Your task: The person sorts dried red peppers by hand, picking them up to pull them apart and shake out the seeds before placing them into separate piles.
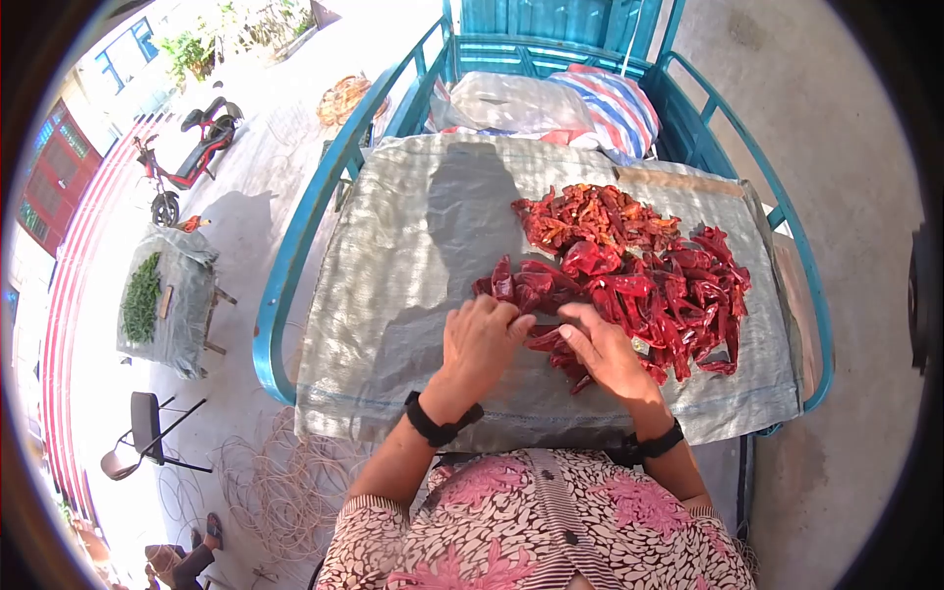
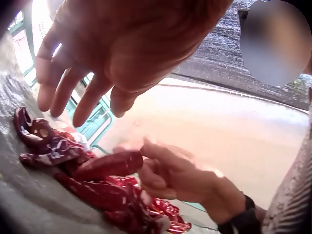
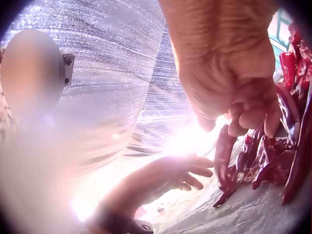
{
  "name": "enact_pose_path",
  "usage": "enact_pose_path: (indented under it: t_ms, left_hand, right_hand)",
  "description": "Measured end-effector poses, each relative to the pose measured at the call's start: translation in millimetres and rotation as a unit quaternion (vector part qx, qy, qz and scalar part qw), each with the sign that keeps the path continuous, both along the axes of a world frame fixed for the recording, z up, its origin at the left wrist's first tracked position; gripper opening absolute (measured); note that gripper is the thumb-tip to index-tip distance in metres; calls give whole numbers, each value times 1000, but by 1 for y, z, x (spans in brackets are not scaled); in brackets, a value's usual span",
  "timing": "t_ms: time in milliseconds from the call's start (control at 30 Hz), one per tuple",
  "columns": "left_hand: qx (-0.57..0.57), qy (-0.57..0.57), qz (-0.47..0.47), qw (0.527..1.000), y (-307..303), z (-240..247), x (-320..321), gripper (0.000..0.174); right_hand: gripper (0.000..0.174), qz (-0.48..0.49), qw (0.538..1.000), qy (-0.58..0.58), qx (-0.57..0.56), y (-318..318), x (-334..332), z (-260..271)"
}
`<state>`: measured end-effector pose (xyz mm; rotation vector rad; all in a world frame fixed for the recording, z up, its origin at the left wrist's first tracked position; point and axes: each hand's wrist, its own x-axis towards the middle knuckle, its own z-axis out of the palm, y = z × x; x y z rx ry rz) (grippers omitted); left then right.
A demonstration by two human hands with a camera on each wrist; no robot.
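Dried red peppers lie in a wide heap [image 1: 678,295] on a grey woven sheet [image 1: 374,285]. At the heap's near left edge is my left hand [image 1: 479,339], its fingers loosely bent and holding nothing; in the left wrist view this hand [image 2: 112,53] hangs above the peppers. My right hand [image 1: 610,356], just beside it, pinches one long pepper [image 2: 109,165] by its end, as the left wrist view shows. From the right wrist view, the pepper [image 3: 224,156] hangs under the curled fingers of the right hand [image 3: 229,73], and the left hand [image 3: 165,175] is apart from it.
Blue metal rails [image 1: 280,295] flank the sheet. Behind it lie a striped bag [image 1: 615,108] and a pale sack [image 1: 516,101]. A low table [image 1: 192,285] with greens, a folding chair [image 1: 146,425] and a red scooter [image 1: 197,152] stand to the left.
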<state>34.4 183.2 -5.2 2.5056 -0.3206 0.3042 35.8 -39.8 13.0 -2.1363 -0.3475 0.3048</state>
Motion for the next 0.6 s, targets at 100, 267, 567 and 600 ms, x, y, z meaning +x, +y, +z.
enact_pose_path:
  t_ms: [100, 267, 567, 600]
  left_hand:
    - [-23, 23, 16, 999, 4, -25, 21, 23]
    - [-15, 82, 55, 995, 1, -39, 42, 16]
    - [-321, 118, 16, 940, -15, -9, 5, 8]
    - [-358, 129, 2, 925, -24, -13, 0, 8]
  right_hand:
    - [42, -59, 997, -42, -32, 0, -2, 1]
    - [43, 58, 998, -11, -5, 3, -6, -6]
    - [40, -50, 992, 23, 109, 12, -1, -16]
    - [41, -39, 993, 48, 105, 15, -1, -11]
